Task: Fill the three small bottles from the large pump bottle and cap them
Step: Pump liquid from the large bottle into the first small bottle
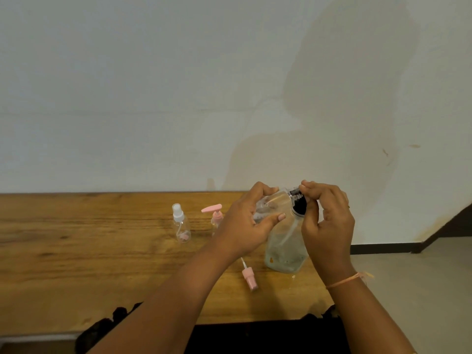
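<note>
Pale wall behind, wooden table running along its foot, and off to the right a strip of bare floor with dark skirting. Out on the table, left of the hands, stands a small clear spray bottle with a white top, seemingly empty. Beside it a second small bottle with a pink pump peeks out, its body mostly hidden by the left hand. Nearer the table's front edge lies a loose pink spray cap on its side, dip tube pointing away. Standing on the table right in the middle of the action is the large pump bottle, clear, with only a low pool of liquid at the bottom. Left hand wraps a small clear bottle, fingers curled round it, tipped sideways with its mouth towards the big bottle's black pump head. Right hand sits on top of that pump, fingertips pinched together on the nozzle. A thin orange thread bracelet circles the right wrist
</note>
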`<action>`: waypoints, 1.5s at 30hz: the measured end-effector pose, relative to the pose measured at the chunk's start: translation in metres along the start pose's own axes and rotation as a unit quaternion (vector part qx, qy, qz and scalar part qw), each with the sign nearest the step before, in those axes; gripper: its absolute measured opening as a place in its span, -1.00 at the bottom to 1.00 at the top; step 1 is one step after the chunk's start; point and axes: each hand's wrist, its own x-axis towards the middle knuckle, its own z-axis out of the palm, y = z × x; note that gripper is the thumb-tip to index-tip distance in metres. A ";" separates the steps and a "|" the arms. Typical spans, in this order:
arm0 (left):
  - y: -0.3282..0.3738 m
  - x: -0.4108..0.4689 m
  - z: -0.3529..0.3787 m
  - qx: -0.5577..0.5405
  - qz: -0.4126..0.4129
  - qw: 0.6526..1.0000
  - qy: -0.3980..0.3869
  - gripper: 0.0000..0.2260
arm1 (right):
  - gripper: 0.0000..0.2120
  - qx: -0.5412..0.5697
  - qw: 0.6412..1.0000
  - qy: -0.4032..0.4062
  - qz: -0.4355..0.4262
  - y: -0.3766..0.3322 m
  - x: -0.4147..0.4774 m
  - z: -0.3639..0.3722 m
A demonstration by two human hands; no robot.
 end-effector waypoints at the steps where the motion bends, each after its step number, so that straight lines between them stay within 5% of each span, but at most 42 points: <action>1: 0.002 0.001 0.000 -0.003 0.006 1.000 0.002 -0.78 | -0.81 0.005 1.000 0.004 0.003 -0.002 0.002 -0.001; 45: -0.003 -0.001 -0.002 0.004 -0.028 0.999 -0.017 -0.78 | -0.82 -0.003 1.000 -0.005 -0.024 0.009 -0.004 0.002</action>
